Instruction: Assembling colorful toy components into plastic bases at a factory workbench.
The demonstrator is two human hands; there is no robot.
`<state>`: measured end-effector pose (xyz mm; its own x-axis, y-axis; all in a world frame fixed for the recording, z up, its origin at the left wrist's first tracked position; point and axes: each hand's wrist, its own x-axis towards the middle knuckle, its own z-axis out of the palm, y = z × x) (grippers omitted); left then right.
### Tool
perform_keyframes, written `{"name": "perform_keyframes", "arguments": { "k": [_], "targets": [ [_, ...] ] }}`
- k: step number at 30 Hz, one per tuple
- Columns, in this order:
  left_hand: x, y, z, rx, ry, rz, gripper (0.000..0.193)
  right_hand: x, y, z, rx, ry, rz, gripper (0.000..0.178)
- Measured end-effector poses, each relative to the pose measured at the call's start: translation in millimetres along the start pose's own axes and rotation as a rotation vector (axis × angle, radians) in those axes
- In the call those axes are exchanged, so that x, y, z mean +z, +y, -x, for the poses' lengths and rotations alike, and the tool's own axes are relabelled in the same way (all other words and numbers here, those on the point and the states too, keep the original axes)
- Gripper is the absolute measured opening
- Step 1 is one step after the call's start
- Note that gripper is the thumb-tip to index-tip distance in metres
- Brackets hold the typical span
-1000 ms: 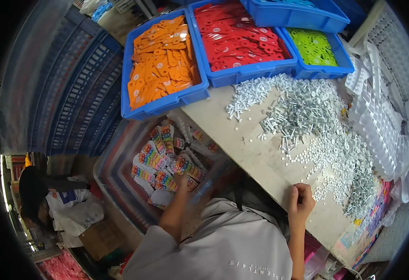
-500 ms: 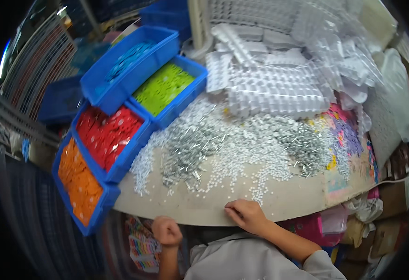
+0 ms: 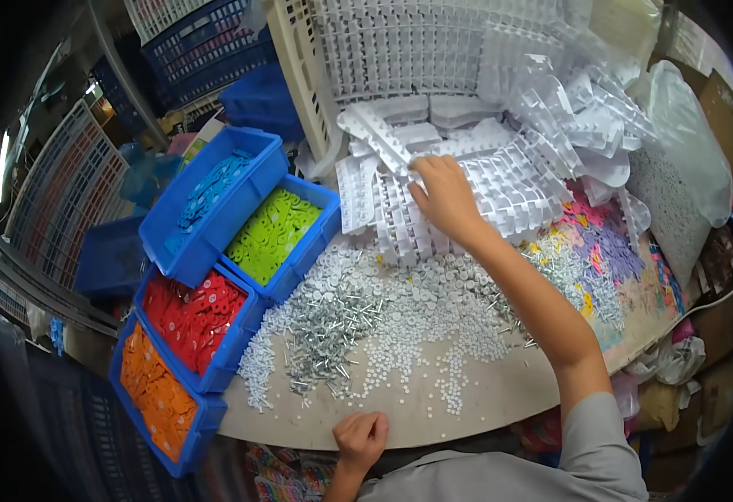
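My right hand [image 3: 447, 199] reaches across the table to the heap of white moulded plastic trays [image 3: 500, 180]. Its fingers close on the lower end of a long white plastic strip [image 3: 373, 138] lying on top of that heap. The palm side is hidden. At the table's near edge my left hand [image 3: 360, 438] rests with its fingers curled in; whether something small is inside does not show. Between the hands spread small white round pieces [image 3: 416, 326] and a pile of silvery metal pins [image 3: 333, 330].
Blue bins on the left hold orange [image 3: 155, 397], red [image 3: 199, 314], green [image 3: 274, 234] and blue [image 3: 214, 192] plastic pieces. Purple pieces [image 3: 609, 251] lie at the right. Behind stands a white crate [image 3: 400, 50]; a filled clear bag [image 3: 676, 176] stands at the far right.
My right hand has gone from the table's near edge forward to the plastic heap. My left hand has come onto the near edge, still curled. The view has shifted.
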<state>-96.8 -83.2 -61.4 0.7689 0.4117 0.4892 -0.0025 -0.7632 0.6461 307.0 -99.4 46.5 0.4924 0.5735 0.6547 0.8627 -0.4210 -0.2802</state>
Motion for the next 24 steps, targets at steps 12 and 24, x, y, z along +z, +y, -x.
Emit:
{"name": "perform_keyframes", "arguments": {
  "k": [12, 24],
  "targets": [
    [3, 2, 3, -0.041, 0.0, -0.034, 0.01, 94, 63, -68, 0.395, -0.181, -0.102, 0.078],
    [17, 26, -36, -0.448, 0.13, 0.748, 0.047, -104, -83, 146, 0.519, -0.416, -1.272, 0.028]
  ]
}}
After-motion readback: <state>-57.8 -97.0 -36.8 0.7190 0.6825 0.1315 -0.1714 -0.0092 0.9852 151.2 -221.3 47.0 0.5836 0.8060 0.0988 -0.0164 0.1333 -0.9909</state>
